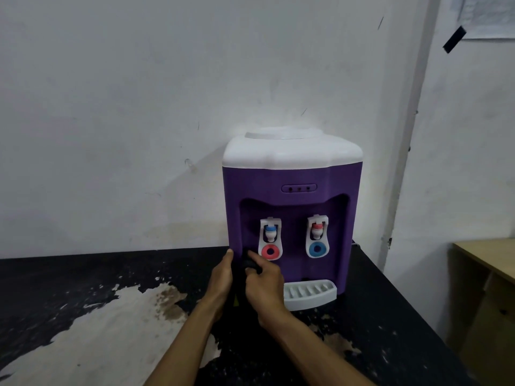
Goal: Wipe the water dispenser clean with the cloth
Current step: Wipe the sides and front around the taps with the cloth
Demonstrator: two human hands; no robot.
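Head view: a purple plastic water dispenser (pixel 292 179) with a white top is seen standing on a black tabletop (pixel 69 277) with pale worn patches, set back against a white wall (pixel 111 93). A dark, bunched cloth (pixel 250 264) is held at the dispenser's lower front left corner, touching the purple body just beside the left white tap (pixel 269 239) with its red ring. The cloth is grasped by the right hand (pixel 264 285), whose fingers are curled round it. The left hand (pixel 221 277) is laid against the cloth's other side, thumb pointing up; its fingers are hidden behind the cloth, so their grip cannot be told. A second white tap (pixel 317 238) with a blue ring and a pale grey drip tray (pixel 309 296) are seen to the right of the hands.
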